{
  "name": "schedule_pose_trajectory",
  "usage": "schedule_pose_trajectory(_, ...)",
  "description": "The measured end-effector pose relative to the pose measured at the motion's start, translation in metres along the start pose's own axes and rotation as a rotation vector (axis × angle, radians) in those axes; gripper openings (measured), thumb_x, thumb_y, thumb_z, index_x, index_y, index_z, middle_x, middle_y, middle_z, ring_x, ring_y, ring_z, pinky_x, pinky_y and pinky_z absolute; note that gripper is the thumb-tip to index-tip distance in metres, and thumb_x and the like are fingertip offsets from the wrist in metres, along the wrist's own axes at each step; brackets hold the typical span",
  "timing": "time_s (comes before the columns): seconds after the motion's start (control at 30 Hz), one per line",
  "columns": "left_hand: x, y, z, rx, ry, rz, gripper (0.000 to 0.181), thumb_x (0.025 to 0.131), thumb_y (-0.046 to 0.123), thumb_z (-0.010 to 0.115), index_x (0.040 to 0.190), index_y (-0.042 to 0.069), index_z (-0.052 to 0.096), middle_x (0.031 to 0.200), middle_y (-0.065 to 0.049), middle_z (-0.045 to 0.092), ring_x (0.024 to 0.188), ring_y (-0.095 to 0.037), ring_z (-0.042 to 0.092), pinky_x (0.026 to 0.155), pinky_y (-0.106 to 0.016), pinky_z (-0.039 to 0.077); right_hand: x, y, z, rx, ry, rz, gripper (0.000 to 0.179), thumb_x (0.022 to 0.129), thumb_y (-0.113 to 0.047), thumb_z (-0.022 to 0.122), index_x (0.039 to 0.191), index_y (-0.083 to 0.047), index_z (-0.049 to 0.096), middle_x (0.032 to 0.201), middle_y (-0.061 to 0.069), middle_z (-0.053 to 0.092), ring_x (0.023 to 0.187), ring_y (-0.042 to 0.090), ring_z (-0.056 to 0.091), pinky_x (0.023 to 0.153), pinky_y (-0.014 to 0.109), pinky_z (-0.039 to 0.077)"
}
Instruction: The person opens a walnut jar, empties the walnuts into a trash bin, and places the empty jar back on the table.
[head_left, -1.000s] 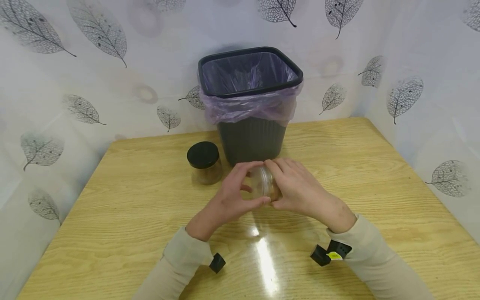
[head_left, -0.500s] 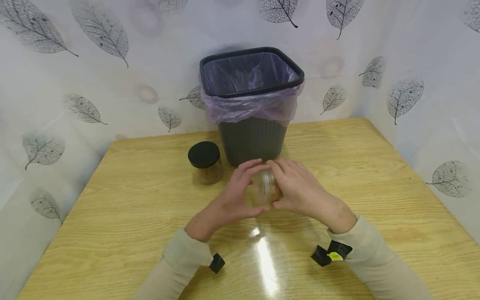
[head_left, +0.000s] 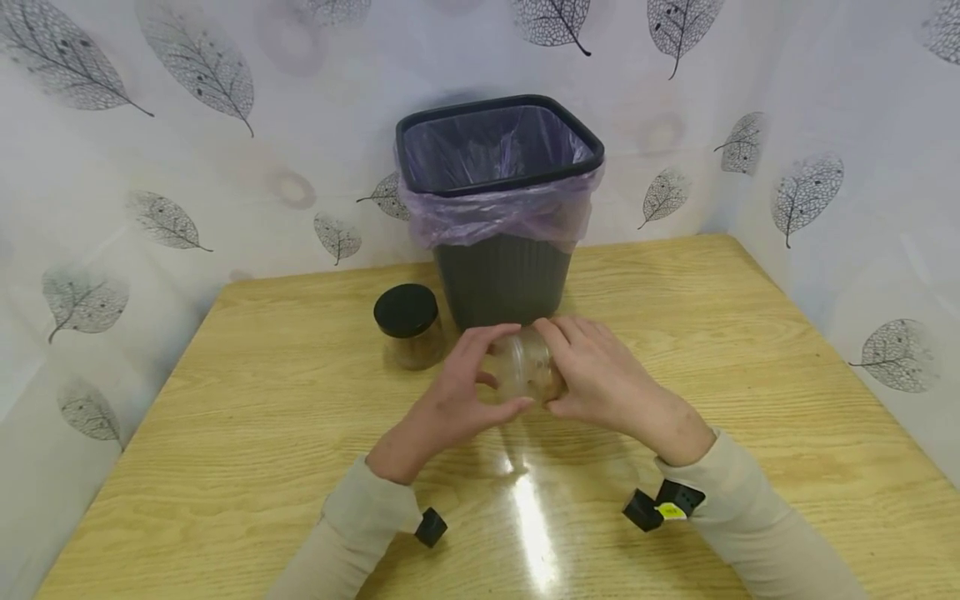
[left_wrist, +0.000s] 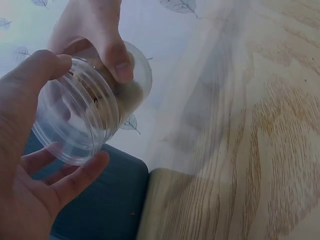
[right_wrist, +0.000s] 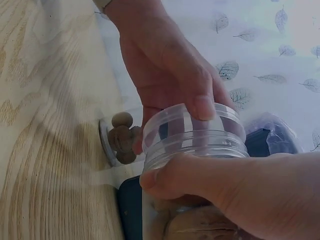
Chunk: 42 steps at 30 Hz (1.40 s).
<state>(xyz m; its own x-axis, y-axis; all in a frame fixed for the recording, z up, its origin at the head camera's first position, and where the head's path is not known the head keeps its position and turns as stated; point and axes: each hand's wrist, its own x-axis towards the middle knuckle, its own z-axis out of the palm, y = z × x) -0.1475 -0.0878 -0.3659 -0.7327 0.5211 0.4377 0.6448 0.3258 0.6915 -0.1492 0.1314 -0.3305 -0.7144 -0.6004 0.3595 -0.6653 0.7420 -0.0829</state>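
Note:
Above the table, a clear jar [head_left: 542, 375] lies on its side between both hands. My right hand [head_left: 603, 375] grips its body from the right. My left hand [head_left: 453, 400] holds the clear screw lid [left_wrist: 65, 120] at the jar's left end, thumb on one side and fingers curled round the other. The lid sits at the mouth of the jar. Brown, wrinkled pieces that look like walnuts [right_wrist: 200, 227] show inside the jar in the right wrist view. The right palm hides part of the jar body in the head view.
A second jar [head_left: 416, 350] with a black lid [head_left: 407, 310] stands upright to the left, holding round brown pieces. Behind the hands is a dark bin [head_left: 502, 283] lined with a thin purple bag [head_left: 495, 217]. Leaf-printed cloth surrounds the wooden table [head_left: 262, 400].
My left fingers loosened and spread half a second ago, and now close round the lid again. The lid end has shifted slightly left, showing more of the jar. My right hand stays nearly still.

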Motion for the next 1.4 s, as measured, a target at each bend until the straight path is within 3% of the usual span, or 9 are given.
schedule_pose_trajectory(0.3, -0.005, -0.006, -0.004, 0.027, -0.026, -0.049, 0.08, 0.083, 0.023, 0.082, 0.15, 0.021, 0.04, 0.135, -0.007, 0.045, 0.116, -0.029, 0.052, 0.079, -0.037, 0.061, -0.002, 0.003, -0.003, 0.009, -0.021, 0.026, 0.086, 0.058, -0.028, 0.091, 0.128, 0.002, 0.051, 0.115, 0.017, 0.062, 0.11, 0.036, 0.059, 0.099, 0.052, 0.049)
schedule_pose_trajectory(0.47, -0.009, -0.007, -0.008, 0.13, -0.088, -0.126, 0.084, 0.085, 0.034, 0.079, 0.155, 0.028, 0.034, 0.134, -0.005, 0.048, 0.099, -0.02, 0.059, 0.08, -0.031, 0.058, -0.003, 0.007, -0.006, 0.019, -0.024, 0.043, 0.087, 0.058, -0.026, 0.091, 0.129, 0.003, 0.051, 0.117, 0.018, 0.062, 0.11, 0.037, 0.059, 0.099, 0.053, 0.048)
schedule_pose_trajectory(0.6, -0.012, -0.009, -0.011, 0.205, -0.116, -0.165, 0.087, 0.084, 0.039, 0.079, 0.155, 0.023, 0.032, 0.139, -0.006, 0.049, 0.089, -0.018, 0.057, 0.077, -0.029, 0.055, -0.005, 0.011, -0.007, 0.019, -0.016, 0.044, 0.088, 0.057, -0.025, 0.09, 0.13, 0.003, 0.051, 0.118, 0.018, 0.062, 0.109, 0.037, 0.059, 0.099, 0.052, 0.048)
schedule_pose_trajectory(0.7, -0.013, -0.011, -0.013, 0.247, -0.125, -0.188, 0.088, 0.082, 0.038, 0.081, 0.153, 0.017, 0.035, 0.141, -0.008, 0.048, 0.096, -0.022, 0.057, 0.081, -0.033, 0.054, -0.005, 0.013, -0.009, 0.022, -0.011, 0.045, 0.087, 0.057, -0.024, 0.089, 0.13, 0.003, 0.051, 0.119, 0.018, 0.062, 0.109, 0.037, 0.059, 0.099, 0.051, 0.049)
schedule_pose_trajectory(0.9, -0.011, -0.015, -0.013, 0.366, -0.196, -0.229, 0.088, 0.078, 0.039, 0.084, 0.151, 0.017, 0.04, 0.142, -0.014, 0.049, 0.128, -0.034, 0.05, 0.104, -0.048, 0.047, -0.006, 0.016, -0.012, 0.024, -0.019, 0.061, 0.085, 0.058, -0.025, 0.089, 0.13, 0.003, 0.051, 0.12, 0.019, 0.062, 0.111, 0.038, 0.059, 0.1, 0.053, 0.048)
schedule_pose_trajectory(1.17, -0.009, -0.019, -0.009, 0.505, -0.362, -0.257, 0.09, 0.08, 0.052, 0.079, 0.152, 0.016, 0.04, 0.144, -0.013, 0.05, 0.131, -0.034, 0.049, 0.113, -0.05, 0.039, -0.006, 0.019, -0.015, 0.017, -0.019, 0.072, 0.085, 0.058, -0.026, 0.088, 0.13, 0.003, 0.051, 0.118, 0.02, 0.063, 0.11, 0.039, 0.06, 0.095, 0.055, 0.049)
schedule_pose_trajectory(1.4, -0.007, -0.018, -0.005, 0.552, -0.451, -0.255, 0.087, 0.081, 0.05, 0.078, 0.15, 0.01, 0.042, 0.145, -0.012, 0.051, 0.135, -0.034, 0.046, 0.118, -0.052, 0.031, -0.007, 0.022, -0.018, 0.009, -0.015, 0.073, 0.083, 0.058, -0.025, 0.089, 0.127, 0.003, 0.052, 0.116, 0.02, 0.062, 0.108, 0.038, 0.06, 0.097, 0.054, 0.049)
